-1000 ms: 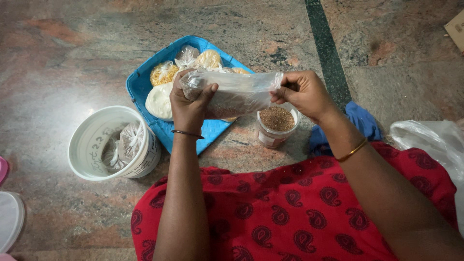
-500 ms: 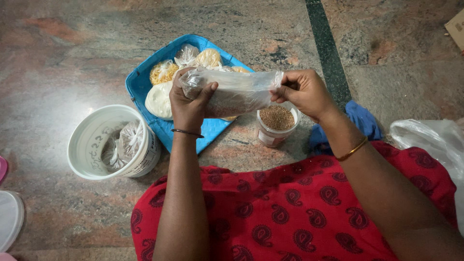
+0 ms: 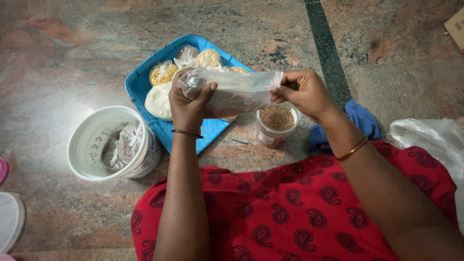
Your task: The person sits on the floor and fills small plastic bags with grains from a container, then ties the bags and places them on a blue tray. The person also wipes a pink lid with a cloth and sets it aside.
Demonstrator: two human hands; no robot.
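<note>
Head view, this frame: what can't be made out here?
- Clear bag: its closed end is wrapped by the left hand, its mouth by the right hand.
- Blue tray: near part is covered by the bag and left hand.
- White tub: the pouches inside are too dim to identify.
- White lid: cut off by the left edge.

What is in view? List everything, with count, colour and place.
plastic bag: one, clear, brown grains inside, held over the tray
jar: one, clear, brown grains, floor under the bag
tray: one, blue, floor, centre
food packets: several, white and yellow, on the tray
bucket: one, white, left, holds tied bags
cloth: one, blue, right
large bag: one, white, far right
left hand: grips the bag's filled end
right hand: pinches the bag's mouth
</note>
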